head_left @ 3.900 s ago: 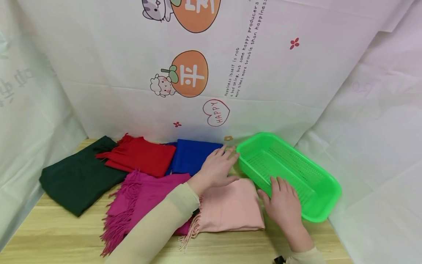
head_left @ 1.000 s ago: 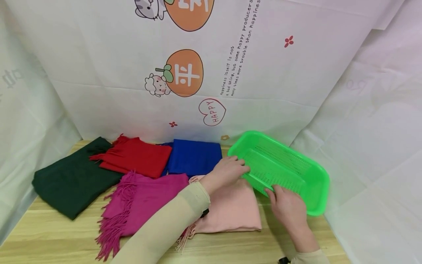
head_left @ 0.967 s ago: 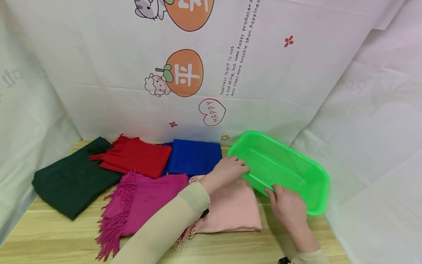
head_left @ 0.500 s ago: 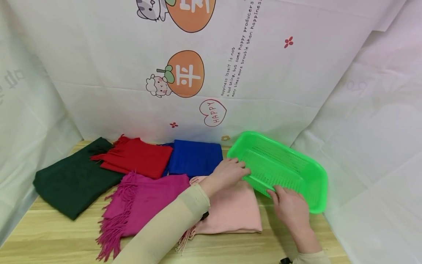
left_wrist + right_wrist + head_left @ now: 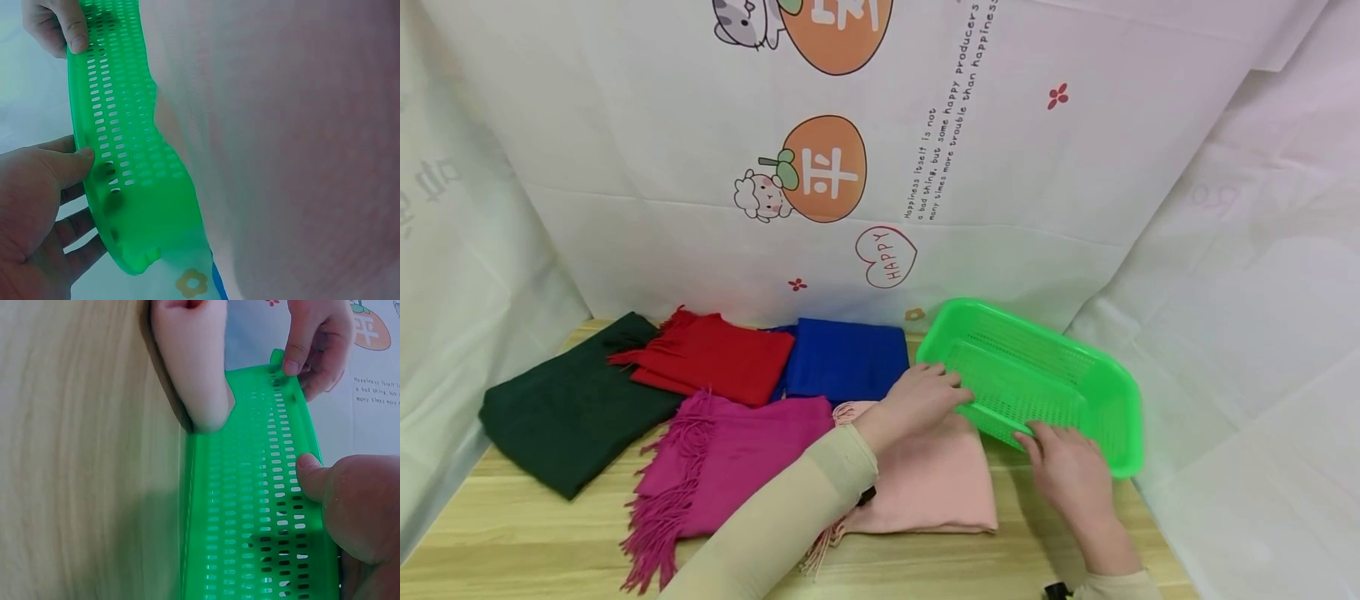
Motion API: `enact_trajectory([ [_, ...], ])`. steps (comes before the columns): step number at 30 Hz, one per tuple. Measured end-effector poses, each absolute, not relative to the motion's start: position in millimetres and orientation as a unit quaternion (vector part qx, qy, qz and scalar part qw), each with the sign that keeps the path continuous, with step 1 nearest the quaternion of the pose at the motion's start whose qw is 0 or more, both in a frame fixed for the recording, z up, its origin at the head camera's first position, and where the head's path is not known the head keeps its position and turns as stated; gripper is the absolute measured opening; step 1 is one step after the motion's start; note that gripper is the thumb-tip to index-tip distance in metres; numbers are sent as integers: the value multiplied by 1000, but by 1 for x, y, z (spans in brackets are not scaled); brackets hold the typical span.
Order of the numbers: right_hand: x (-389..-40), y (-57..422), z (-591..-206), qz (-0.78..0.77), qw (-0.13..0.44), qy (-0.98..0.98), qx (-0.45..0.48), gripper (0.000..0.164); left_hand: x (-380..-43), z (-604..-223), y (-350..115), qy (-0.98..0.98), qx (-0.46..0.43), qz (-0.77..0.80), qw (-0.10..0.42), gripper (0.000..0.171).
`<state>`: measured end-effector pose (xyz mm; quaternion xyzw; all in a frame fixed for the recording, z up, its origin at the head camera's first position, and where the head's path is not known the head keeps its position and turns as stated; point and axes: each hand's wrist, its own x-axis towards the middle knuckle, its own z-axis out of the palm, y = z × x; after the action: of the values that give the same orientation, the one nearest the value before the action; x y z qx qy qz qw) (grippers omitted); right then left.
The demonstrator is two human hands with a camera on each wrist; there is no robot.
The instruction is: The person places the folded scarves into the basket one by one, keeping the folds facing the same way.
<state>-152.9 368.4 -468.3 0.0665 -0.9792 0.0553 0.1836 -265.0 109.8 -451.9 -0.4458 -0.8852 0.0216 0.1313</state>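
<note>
A green plastic basket point(image 5: 1045, 367) with slotted sides stands at the right of the table in the head view. My left hand point(image 5: 917, 400) grips its near rim close to the left end, thumb outside and fingers reaching inside. Farther right along that rim, my right hand point(image 5: 1071, 471) holds it the same way. Both wrist views show the thumbs pressed on the slotted outer wall. Beneath my left forearm lies a folded pink scarf point(image 5: 932, 483) with fringe, and beside it a magenta scarf point(image 5: 760, 442), partly hidden by the sleeve.
Along the back lie a folded blue scarf point(image 5: 850, 358), a red fringed scarf point(image 5: 715, 354) and a dark green scarf point(image 5: 572, 408). A white printed sheet point(image 5: 1000, 250) rises right behind the basket. Wooden table point(image 5: 512, 533) shows in front.
Earlier both hands lay with straighter fingers over the basket's rim; now they grip it. The basket has shifted left, and its right end has swung slightly toward the back.
</note>
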Motion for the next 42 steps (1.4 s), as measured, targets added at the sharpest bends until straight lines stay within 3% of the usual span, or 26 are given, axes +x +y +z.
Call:
enact_trajectory([
  [28, -165, 401, -459, 113, 106, -984, 84, 49, -251, -451, 109, -879, -459, 31, 124, 43],
  [42, -172, 414, -460, 138, 94, -982, 87, 58, -248, -451, 108, -875, -466, 25, 128, 41],
])
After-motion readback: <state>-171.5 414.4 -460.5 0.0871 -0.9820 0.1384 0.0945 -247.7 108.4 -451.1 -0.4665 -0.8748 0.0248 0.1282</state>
